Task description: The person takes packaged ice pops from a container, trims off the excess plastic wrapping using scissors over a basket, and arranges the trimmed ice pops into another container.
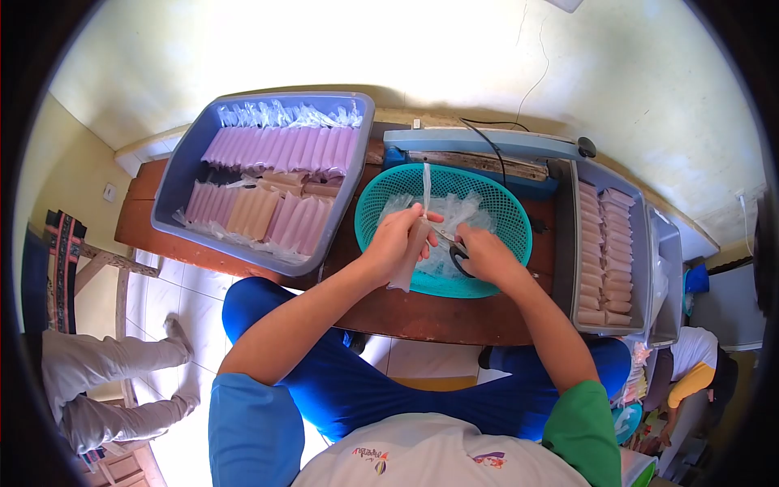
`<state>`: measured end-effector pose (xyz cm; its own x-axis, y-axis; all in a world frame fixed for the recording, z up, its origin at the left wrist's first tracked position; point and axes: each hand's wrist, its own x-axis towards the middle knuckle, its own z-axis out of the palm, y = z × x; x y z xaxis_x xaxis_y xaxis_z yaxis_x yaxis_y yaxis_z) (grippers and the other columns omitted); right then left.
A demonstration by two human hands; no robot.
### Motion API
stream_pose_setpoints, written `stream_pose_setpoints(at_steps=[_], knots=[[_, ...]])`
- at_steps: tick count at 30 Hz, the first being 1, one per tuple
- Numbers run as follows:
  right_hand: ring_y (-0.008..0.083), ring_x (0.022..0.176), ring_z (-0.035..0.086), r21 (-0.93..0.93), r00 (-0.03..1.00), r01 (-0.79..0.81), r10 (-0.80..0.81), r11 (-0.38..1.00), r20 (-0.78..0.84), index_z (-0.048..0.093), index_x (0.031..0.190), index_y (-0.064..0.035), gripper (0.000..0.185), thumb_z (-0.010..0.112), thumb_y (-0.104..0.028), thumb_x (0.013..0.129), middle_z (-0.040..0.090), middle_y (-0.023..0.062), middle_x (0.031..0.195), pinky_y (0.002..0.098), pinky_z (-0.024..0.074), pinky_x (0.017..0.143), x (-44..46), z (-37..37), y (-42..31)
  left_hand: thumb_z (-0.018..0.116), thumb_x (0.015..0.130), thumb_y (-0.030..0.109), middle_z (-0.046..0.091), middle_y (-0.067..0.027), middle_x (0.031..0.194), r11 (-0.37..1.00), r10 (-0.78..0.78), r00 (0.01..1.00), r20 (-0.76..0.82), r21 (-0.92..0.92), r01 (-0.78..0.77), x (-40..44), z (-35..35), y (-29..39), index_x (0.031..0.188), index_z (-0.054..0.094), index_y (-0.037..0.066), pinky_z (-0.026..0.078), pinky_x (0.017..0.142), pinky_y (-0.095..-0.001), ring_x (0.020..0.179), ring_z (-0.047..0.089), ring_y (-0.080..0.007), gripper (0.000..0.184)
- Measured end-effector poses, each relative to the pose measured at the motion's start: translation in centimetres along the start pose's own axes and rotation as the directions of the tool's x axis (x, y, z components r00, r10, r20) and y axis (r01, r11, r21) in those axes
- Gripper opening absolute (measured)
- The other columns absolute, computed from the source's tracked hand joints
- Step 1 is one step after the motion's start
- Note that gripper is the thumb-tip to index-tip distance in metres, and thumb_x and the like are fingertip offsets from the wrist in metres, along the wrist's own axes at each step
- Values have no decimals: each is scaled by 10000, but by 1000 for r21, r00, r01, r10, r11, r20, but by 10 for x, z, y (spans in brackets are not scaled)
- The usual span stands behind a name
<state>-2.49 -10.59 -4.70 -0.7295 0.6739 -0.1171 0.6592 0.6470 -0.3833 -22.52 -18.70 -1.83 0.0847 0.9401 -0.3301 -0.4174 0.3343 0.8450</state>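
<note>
Over a teal mesh basket point(519, 235), my left hand point(396, 239) holds a filled plastic tube bag point(406, 268), its twisted top pointing up. My right hand point(485, 256) is closed on black-handled scissors point(458, 258), whose blades reach toward the neck of the bag near my left fingers. Clear plastic scraps point(458, 211) lie in the basket. To the left stands a grey tub point(172, 195) with rows of pink-purple bags point(280, 148) and some tan ones point(252, 213).
A blue sealing machine point(503, 144) with a black cable is behind the basket. Right of it, a grey tub point(566, 268) holds stacked pinkish bags point(617, 252). One person's legs point(122, 365) show at left; another person point(694, 369) bends at far right.
</note>
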Motion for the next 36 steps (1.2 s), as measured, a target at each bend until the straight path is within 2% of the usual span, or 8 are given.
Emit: stream_pose_setpoints(at_steps=[2, 9, 11, 15, 17, 23, 32, 36], knots=[[414, 869, 623, 97, 989, 8, -22, 995, 146, 528, 1047, -27, 342, 659, -63, 732, 615, 239, 965, 476, 494, 751, 1, -16, 0, 313, 1010, 275, 596, -89, 794, 999, 14, 1000, 17, -32, -13, 1, -2, 0, 1175, 538, -31, 442, 604, -258, 631, 550, -143, 414], [297, 780, 647, 297, 995, -41, 13, 954, 97, 548, 1096, -23, 467, 709, -80, 662, 630, 162, 964, 373, 506, 691, -12, -54, 5, 408, 981, 225, 606, -105, 889, 994, 109, 993, -35, -2, -109, 0, -2, 1, 1240, 491, -26, 459, 726, -274, 776, 580, -153, 369], [229, 718, 653, 588, 976, -216, 148, 779, 161, 575, 1099, -31, 456, 750, -96, 683, 603, 133, 953, 328, 510, 608, -25, -66, 4, 448, 973, 213, 608, -103, 894, 992, 115, 990, -81, 62, -110, 0, -1, 2, 1232, 496, -17, 463, 732, -278, 787, 592, -155, 349], [134, 642, 632, 677, 968, -249, 198, 692, 154, 589, 1109, -17, 462, 788, -134, 709, 573, 87, 964, 267, 485, 522, -52, -72, 10, 586, 911, 167, 615, -82, 879, 986, 147, 980, -137, 104, -133, 4, -1, -1, 1172, 521, -11, 479, 642, -277, 716, 619, -148, 322], [100, 580, 600, 785, 942, -332, 232, 523, 244, 596, 1128, -7, 481, 807, -171, 727, 574, 91, 987, 234, 459, 488, -66, -72, 8, 614, 901, 171, 616, -77, 880, 982, 144, 976, -161, 148, -121, 6, 0, -3, 1159, 529, -2, 481, 618, -271, 702, 623, -142, 322], [56, 527, 539, 828, 930, -365, 195, 425, 310, 601, 1151, -13, 472, 790, -191, 757, 597, 14, 755, 199, 396, 452, -80, -57, 7, 657, 869, 164, 612, -53, 845, 881, 303, 937, -175, 426, -205, 14, -3, -15, 1098, 578, 17, 479, 593, -254, 673, 616, -115, 283], [48, 533, 528, 837, 920, -391, 174, 384, 350, 610, 1126, 9, 446, 778, -220, 781, 578, -7, 748, 188, 406, 459, -80, -48, -2, 646, 860, 145, 638, -62, 871, 887, 313, 935, -169, 404, -224, 16, -2, -26, 1095, 599, 24, 478, 683, -273, 792, 594, -117, 268], [47, 528, 529, 866, 929, -370, 167, 338, 332, 616, 1121, 9, 452, 784, -237, 781, 578, -9, 749, 187, 406, 456, -78, -41, -1, 644, 854, 109, 641, -74, 881, 728, 394, 914, -99, 640, -245, 7, 9, -22, 1065, 615, 31, 473, 725, -290, 800, 596, -133, 227]])
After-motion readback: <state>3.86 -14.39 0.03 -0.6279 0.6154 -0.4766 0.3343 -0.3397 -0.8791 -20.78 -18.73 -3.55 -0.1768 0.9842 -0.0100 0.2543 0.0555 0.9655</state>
